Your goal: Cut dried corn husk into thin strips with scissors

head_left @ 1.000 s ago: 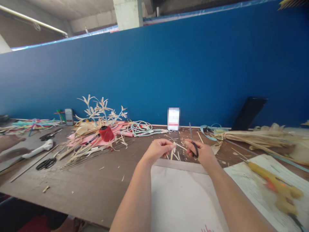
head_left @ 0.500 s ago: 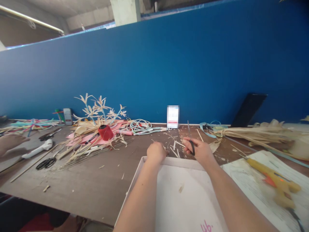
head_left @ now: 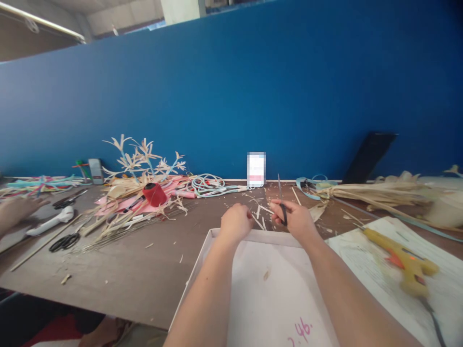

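My right hand [head_left: 295, 219] is closed around a pair of scissors [head_left: 284, 215], whose dark handle rests in the fingers while the blades point up and away. Just left of those fingertips are pale strips [head_left: 258, 211] of dried leaf or husk. My left hand [head_left: 236, 221] is closed, its fingers curled inward at the far edge of a white box lid [head_left: 269, 237]; whatever it may hold is hidden. A gap separates the two hands. Both forearms reach over the lid, which has pink handwriting on it.
A yellow glue gun [head_left: 401, 255] lies on paper at right, near a bundle of dried husks [head_left: 365, 196]. Leftward are a red thread spool [head_left: 155, 194], husk flowers [head_left: 133, 161], black-handled scissors [head_left: 65, 242] and another person's hand [head_left: 20, 212]. A phone [head_left: 256, 169] leans on the blue partition.
The view has tilted and shifted slightly, so everything sits a little higher and further left. Both hands stay in nearly the same place, the scissors still in my right hand.
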Motion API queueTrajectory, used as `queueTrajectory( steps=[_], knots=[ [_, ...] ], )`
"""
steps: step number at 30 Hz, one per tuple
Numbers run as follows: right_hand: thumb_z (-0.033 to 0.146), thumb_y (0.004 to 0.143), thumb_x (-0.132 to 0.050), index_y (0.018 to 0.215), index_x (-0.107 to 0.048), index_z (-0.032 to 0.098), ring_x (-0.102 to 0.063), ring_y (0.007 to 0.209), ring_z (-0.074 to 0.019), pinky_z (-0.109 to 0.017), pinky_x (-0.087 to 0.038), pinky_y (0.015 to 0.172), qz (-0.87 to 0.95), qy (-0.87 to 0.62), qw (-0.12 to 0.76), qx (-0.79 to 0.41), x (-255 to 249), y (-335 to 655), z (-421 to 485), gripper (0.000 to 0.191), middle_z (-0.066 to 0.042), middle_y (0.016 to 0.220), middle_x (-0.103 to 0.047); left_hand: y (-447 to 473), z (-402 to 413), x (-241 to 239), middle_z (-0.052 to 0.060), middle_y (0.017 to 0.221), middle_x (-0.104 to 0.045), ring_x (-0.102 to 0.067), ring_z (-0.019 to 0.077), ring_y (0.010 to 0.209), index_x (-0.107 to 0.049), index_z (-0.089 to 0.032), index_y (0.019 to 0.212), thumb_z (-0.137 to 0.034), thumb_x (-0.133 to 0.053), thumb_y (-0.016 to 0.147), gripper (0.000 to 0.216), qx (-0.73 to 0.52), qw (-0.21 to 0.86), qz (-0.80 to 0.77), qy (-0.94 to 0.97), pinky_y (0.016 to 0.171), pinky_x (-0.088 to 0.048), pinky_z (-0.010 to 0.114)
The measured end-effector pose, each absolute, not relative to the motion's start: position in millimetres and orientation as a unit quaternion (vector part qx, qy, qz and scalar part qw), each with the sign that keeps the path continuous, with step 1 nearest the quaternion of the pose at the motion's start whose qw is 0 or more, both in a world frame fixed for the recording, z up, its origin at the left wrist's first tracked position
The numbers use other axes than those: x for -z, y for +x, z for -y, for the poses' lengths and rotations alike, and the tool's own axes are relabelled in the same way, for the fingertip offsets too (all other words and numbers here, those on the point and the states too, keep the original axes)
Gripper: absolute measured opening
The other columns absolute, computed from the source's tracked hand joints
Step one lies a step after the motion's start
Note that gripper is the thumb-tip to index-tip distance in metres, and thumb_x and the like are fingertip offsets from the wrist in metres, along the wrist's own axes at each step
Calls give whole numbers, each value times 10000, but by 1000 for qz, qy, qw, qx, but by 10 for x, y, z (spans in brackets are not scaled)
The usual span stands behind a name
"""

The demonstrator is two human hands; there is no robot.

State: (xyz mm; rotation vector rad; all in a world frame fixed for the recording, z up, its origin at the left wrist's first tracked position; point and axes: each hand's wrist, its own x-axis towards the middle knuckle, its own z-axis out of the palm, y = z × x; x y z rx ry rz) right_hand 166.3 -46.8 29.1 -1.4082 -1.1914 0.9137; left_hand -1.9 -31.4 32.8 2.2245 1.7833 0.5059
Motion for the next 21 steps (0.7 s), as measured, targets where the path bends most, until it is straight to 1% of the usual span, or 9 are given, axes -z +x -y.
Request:
queueTrajectory(
  steps=[1, 3, 4, 5, 8, 11, 14, 17, 21],
  knots=[
    [460, 641, -663, 971, -651, 122, -534, 476, -109, -224, -462, 477, 497, -585, 516, -379, -292, 1664, 470, 472, -23, 559, -613, 7, 367, -364, 43, 856, -659, -597, 176, 766, -674, -229, 751, -280, -522, 681, 175, -160, 167, -565, 792, 622, -416, 238],
    [463, 640, -662, 960, -650, 122, -535, 483, -109, -221, -459, 481, 498, -585, 516, -378, -297, 1664, 474, 468, -22, 558, -613, 60, 457, -405, 10, 725, -660, -587, 144, 619, -679, -239, 742, -313, -567, 653, 161, -86, 300, -470, 826, 520, -388, 209],
    [465, 638, -663, 955, -649, 123, -535, 484, -107, -217, -456, 481, 498, -586, 516, -377, -298, 1664, 475, 467, -21, 559, -613, 88, 491, -409, 6, 672, -653, -575, 141, 568, -680, -232, 726, -339, -611, 615, 168, -52, 340, -440, 829, 484, -373, 208],
    [469, 635, -664, 950, -649, 125, -534, 484, -106, -215, -452, 479, 499, -586, 515, -377, -299, 1664, 476, 467, -19, 558, -613, 116, 518, -401, 8, 638, -646, -563, 141, 531, -680, -223, 706, -352, -648, 577, 184, -31, 358, -424, 832, 461, -362, 211],
    [483, 625, -668, 941, -650, 132, -533, 479, -107, -215, -443, 467, 506, -582, 514, -375, -288, 1666, 472, 472, -18, 559, -614, 195, 563, -344, 22, 608, -642, -536, 150, 483, -670, -210, 636, -315, -702, 499, 175, -20, 337, -417, 844, 439, -348, 225],
    [488, 634, -660, 944, -647, 129, -536, 478, -112, -223, -441, 461, 512, -574, 515, -378, -260, 1672, 461, 474, -21, 563, -614, 246, 576, -294, 27, 591, -639, -517, 149, 456, -661, -210, 579, -248, -697, 480, 112, -26, 314, -426, 848, 437, -345, 232],
    [486, 645, -652, 954, -645, 130, -537, 482, -113, -223, -440, 461, 520, -569, 515, -376, -234, 1678, 450, 471, -21, 571, -612, 258, 580, -298, 23, 552, -626, -495, 135, 432, -658, -207, 548, -220, -681, 485, 68, -21, 317, -438, 841, 441, -341, 226],
    [471, 658, -645, 963, -640, 130, -533, 484, -109, -219, -435, 464, 520, -571, 511, -376, -231, 1676, 448, 457, -19, 574, -612, 254, 598, -347, 27, 537, -618, -475, 126, 420, -658, -200, 545, -233, -678, 484, 72, 2, 302, -458, 836, 449, -341, 226],
    [464, 666, -639, 964, -634, 126, -529, 487, -106, -217, -433, 469, 516, -576, 507, -380, -251, 1666, 457, 451, -15, 570, -607, 251, 641, -406, 42, 597, -638, -493, 146, 444, -676, -203, 601, -231, -640, 512, 100, 34, 274, -458, 845, 457, -350, 247]
  ],
)
